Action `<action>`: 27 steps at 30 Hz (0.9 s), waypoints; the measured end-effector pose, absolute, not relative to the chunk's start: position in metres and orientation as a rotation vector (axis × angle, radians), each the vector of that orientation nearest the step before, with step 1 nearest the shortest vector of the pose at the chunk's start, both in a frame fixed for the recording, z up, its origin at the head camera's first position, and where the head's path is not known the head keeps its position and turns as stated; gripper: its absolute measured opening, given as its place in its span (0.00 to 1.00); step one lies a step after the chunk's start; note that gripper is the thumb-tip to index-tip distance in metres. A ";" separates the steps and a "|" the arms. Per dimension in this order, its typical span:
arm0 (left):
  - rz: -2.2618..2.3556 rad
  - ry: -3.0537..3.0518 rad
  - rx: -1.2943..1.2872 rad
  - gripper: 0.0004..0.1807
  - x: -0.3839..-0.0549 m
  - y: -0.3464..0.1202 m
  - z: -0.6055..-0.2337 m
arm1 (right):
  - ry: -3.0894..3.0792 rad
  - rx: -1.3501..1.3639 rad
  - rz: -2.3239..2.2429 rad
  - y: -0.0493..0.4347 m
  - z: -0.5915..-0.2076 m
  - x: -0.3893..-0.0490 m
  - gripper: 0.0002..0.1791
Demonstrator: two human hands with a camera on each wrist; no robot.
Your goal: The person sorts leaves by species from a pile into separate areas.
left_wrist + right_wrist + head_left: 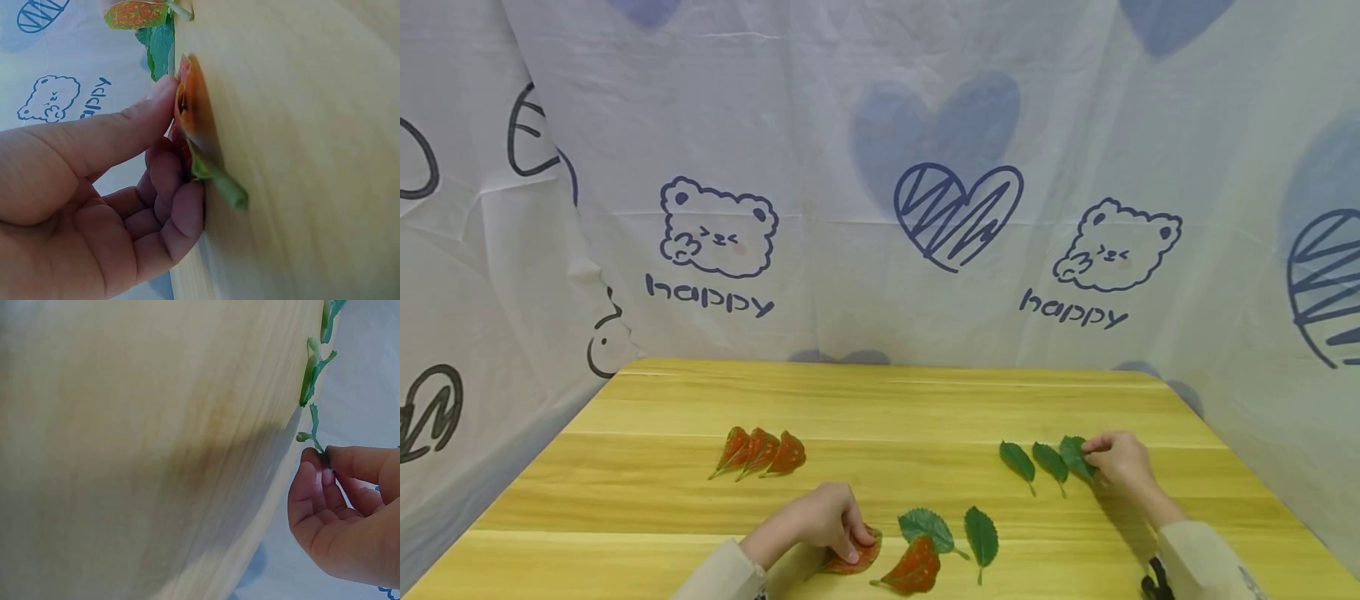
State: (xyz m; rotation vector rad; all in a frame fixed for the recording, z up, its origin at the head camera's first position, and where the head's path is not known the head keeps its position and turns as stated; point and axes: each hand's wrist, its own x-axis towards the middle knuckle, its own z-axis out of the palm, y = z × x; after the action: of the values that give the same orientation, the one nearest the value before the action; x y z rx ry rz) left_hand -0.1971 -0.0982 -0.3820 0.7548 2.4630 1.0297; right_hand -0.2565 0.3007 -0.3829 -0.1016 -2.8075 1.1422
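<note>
At the near middle of the table, my left hand pinches a red leaf between thumb and fingers. The left wrist view shows this leaf close to the wood, its green stem sticking out past the curled fingers of that hand. Over on the right, my right hand pinches the edge of a green leaf, which is the rightmost of a short row. In the right wrist view, thumb and forefinger of the hand meet on the leaf.
Two more green leaves, one left and one middle, complete the right row. Three overlapping red leaves lie at the back left. Near the left hand lie another red leaf and two green leaves. A printed curtain hangs behind the table.
</note>
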 end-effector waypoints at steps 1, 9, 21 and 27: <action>1.029 2.463 0.754 0.09 -0.197 -0.098 -0.382 | -2.818 -0.111 1.137 0.301 -0.383 -0.257 0.06; 1.028 2.464 0.754 0.09 -0.197 -0.098 -0.381 | -2.883 -0.085 1.067 0.305 -0.386 -0.260 0.07; 1.026 2.463 0.749 0.09 -0.197 -0.098 -0.382 | -2.961 -0.031 0.926 0.301 -0.382 -0.257 0.09; 1.017 2.475 0.750 0.09 -0.197 -0.098 -0.382 | -2.877 0.029 0.866 0.293 -0.380 -0.255 0.10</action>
State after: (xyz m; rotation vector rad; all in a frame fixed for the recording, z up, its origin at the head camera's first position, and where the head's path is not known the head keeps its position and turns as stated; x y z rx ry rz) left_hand -0.1972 -0.0977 -0.3822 0.7497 2.4746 1.0174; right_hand -0.2549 0.2932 -0.3801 0.0290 -2.8767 0.8664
